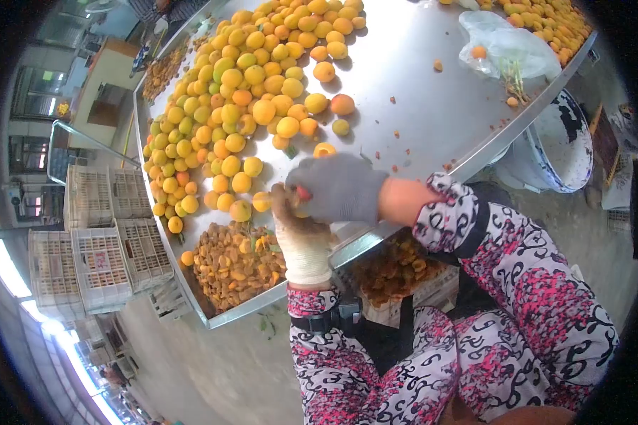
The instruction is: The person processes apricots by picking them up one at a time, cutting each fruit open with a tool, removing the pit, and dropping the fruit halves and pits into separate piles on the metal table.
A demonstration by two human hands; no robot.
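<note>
My left hand (303,237), in a white glove stained brown at the fingers, is closed over the table's near edge. Against it, my right hand (340,190) in a grey glove is closed too, with a small red thing (303,193) showing between its fingers. What the left fingers hold is mostly hidden. A halved apricot (324,149) lies just beyond the grey glove. Whole yellow and orange apricots (262,111) spread across the metal table (397,78) ahead. Left of my hands is a heap of brownish pits (234,265) at the table's corner.
Below the table edge stands a crate of dark orange pieces (397,273). A white bucket (556,145) is at the right, near a plastic bag (507,46) on the table. Stacked plastic crates (96,258) stand at the left. Part of another person (181,10) shows at the top.
</note>
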